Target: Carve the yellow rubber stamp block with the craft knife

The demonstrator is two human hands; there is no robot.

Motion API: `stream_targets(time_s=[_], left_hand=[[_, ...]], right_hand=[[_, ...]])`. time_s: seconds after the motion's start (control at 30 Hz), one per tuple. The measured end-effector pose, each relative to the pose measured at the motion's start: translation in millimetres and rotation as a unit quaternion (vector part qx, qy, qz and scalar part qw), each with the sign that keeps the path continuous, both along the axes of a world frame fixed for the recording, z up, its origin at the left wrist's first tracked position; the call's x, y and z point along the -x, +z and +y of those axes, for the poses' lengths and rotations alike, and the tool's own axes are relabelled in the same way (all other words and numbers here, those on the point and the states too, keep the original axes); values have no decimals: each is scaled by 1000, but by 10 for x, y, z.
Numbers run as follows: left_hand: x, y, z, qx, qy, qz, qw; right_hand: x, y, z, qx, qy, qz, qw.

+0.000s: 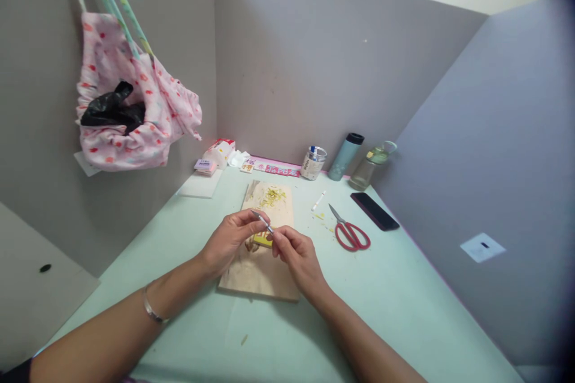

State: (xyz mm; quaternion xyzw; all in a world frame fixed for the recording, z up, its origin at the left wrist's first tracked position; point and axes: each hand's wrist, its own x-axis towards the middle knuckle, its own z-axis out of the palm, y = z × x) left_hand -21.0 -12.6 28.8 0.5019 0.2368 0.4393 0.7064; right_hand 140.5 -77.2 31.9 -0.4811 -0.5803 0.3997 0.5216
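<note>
Both my hands meet over a wooden board (pixel 258 278), holding a slim silver carving tool (pixel 265 222) at a slant between them. My left hand (pixel 229 236) pinches it near its pointed upper end, thumb and fingers closed. The fingers of my right hand (pixel 296 254) close round its lower end. Just beneath them, a yellow block (pixel 262 240) with cut marks on its face lies on the board, partly hidden by my fingers. Yellow shavings (pixel 273 195) are heaped on the board's far part.
Red-handled scissors (pixel 353 236), a white stick (pixel 318 200) and a black phone (pixel 375 210) lie to the right. A glass jar (pixel 313 163), blue tumbler (pixel 345 157) and green-lidded bottle (pixel 371 167) stand at the back. A pink cloth bag (pixel 153 93) hangs at left.
</note>
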Motion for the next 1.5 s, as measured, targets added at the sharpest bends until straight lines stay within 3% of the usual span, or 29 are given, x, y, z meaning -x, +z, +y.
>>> stream_targets(time_s=[0.63,0.97,1.5], left_hand=[[12,-33,20,-18,-14,15,1000],[2,-53,25,-27,-2,34,999],[7,-67,11,-14,8,30,999]], right_hand=[[-10,-22,13,11,43,-6,999],[1,21,-4,-9,21,-20,1000],[4,-32,25,12,-12,38,999]])
